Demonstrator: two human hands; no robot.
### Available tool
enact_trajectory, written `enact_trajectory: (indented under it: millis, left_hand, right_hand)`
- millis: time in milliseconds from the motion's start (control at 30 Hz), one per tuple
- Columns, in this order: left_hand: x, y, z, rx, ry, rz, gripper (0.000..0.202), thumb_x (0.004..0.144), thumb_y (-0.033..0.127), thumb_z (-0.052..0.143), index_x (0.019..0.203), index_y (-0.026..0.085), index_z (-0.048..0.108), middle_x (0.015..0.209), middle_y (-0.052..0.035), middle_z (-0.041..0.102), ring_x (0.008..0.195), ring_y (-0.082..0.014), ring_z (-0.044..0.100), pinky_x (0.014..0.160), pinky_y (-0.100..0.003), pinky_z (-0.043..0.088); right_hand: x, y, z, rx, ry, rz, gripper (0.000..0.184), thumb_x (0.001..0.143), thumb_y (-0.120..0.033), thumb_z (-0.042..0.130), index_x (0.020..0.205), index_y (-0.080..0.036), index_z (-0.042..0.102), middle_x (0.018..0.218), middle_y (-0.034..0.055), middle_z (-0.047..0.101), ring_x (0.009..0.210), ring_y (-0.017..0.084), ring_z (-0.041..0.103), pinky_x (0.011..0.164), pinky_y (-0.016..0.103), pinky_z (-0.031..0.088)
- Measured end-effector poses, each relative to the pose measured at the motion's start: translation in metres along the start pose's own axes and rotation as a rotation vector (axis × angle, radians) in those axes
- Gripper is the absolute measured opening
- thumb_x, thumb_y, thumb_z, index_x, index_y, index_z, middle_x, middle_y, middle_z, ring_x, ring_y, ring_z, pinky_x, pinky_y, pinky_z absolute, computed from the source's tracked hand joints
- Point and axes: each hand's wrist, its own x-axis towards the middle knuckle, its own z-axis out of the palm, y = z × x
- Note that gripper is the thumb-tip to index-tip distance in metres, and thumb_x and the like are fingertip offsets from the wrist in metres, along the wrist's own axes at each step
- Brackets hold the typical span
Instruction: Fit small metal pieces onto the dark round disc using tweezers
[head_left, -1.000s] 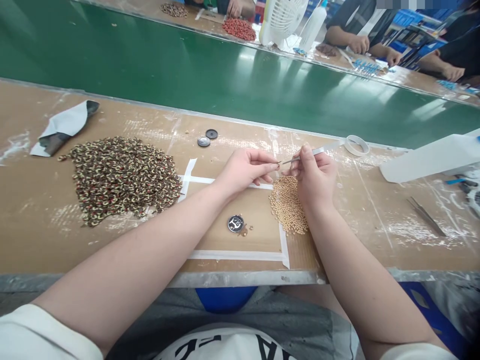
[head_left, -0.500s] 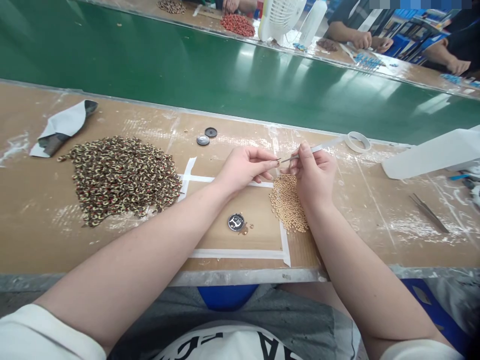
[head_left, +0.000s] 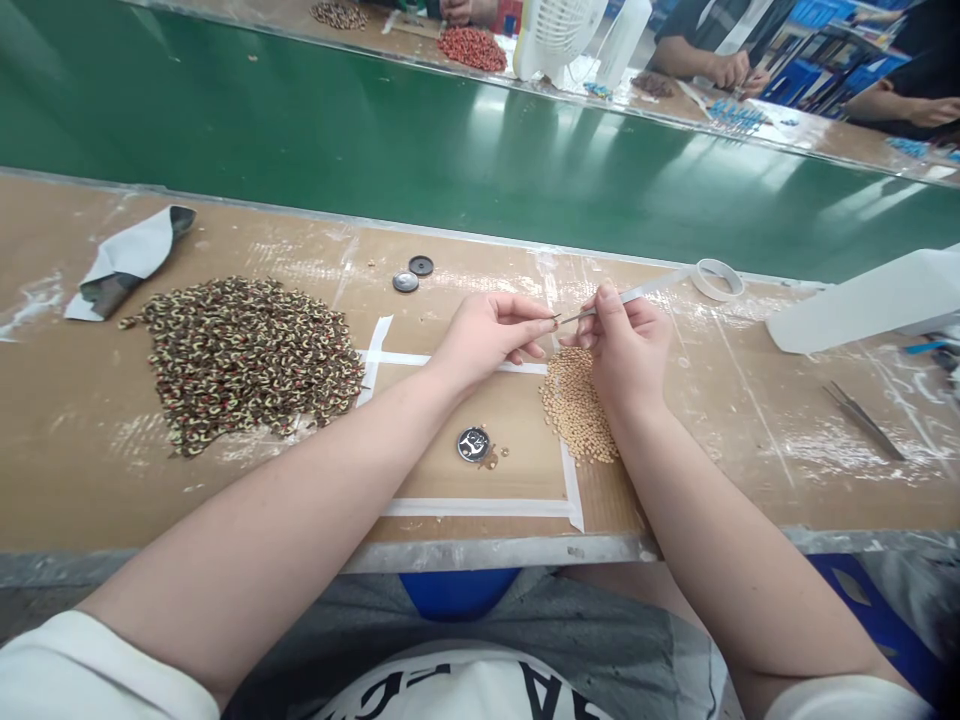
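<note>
My left hand [head_left: 495,335] is closed in a pinch on a tiny dark piece [head_left: 556,318], too small to make out. My right hand [head_left: 630,345] grips metal tweezers [head_left: 581,315], their tip pointing left at the pinched fingertips. Whether the tip touches the piece, I cannot tell. Below my right hand lies a pile of small tan beads [head_left: 574,405]. A small round dish [head_left: 473,443] with shiny dark liquid stands inside the white tape outline [head_left: 480,507], wet specks beside it. To the left spreads a large heap of small dark and cream pieces with red spots [head_left: 255,360].
Two small round lids [head_left: 413,274] lie farther back, near a roll of white tape [head_left: 718,280]. Other tweezers [head_left: 862,420] and a white plastic container [head_left: 862,305] are at right, a folded cloth [head_left: 131,262] at left. Beyond the green belt [head_left: 375,150], other people's hands work near a fan [head_left: 559,38].
The view has shifted very slightly. Both hands keep nearly the same pose, with the tweezer tip still at the left fingertips. Across the belt, co-workers' hands have moved a little.
</note>
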Motion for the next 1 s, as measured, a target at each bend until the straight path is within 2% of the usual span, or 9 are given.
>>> enact_trajectory:
  millis: [400,800,1000]
  left_hand:
    - [-0.0004,0.0004,0.0003,0.028,0.011,0.026,0.018,0.080,0.024,0.084,0.093,0.014,0.076,0.073,-0.0038,0.074,0.061,-0.0090,0.068,0.050,-0.018,0.046]
    - [0.0013,-0.0048,-0.0015,0.014,-0.015,0.065,0.020,0.081,0.026,0.085,0.094,0.014,0.076,0.076,-0.0040,0.074,0.060,-0.0083,0.067,0.050,-0.018,0.046]
    - [0.0012,-0.0037,-0.0003,0.035,-0.001,0.049,0.019,0.082,0.024,0.084,0.095,0.012,0.076,0.072,-0.0034,0.072,0.059,-0.0080,0.065,0.051,-0.018,0.045]
  right_hand:
    - [0.0008,-0.0006,0.0012,0.066,0.009,0.052,0.044,0.090,-0.064,0.069,0.078,-0.022,0.065,0.060,-0.0031,0.055,0.046,0.010,0.052,0.051,0.028,0.059]
    - [0.0001,-0.0030,0.0020,0.135,0.025,0.098,0.040,0.087,-0.058,0.076,0.075,-0.021,0.067,0.059,-0.0032,0.056,0.046,0.009,0.052,0.051,0.029,0.059]
    - [0.0001,-0.0033,0.0021,0.118,0.017,0.096,0.044,0.088,-0.061,0.073,0.075,-0.020,0.065,0.058,-0.0039,0.055,0.045,0.009,0.051,0.050,0.026,0.058]
